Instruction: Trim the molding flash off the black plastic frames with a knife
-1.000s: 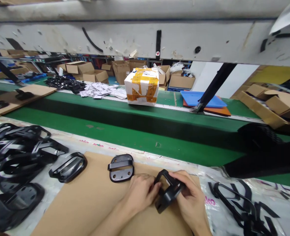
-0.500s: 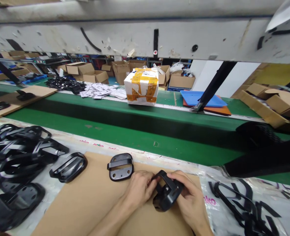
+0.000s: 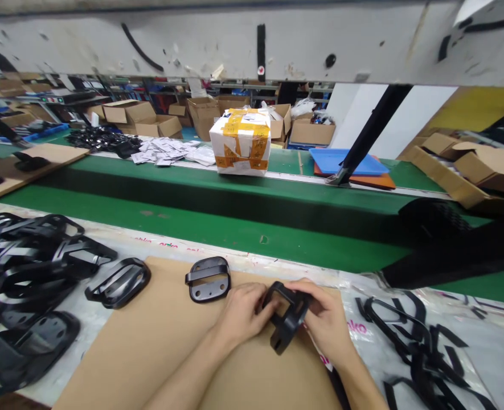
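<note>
Head view: black part (image 3: 291,323) over brown cardboard (image 3: 149,324), green belt (image 3: 217,228), cartons (image 3: 203,119) beyond.

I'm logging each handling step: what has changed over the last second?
The black part has been turned a little between the left hand and right hand; neither let go. The camera view shifted, so everything sits higher. The loose part and white box stayed put.
</note>
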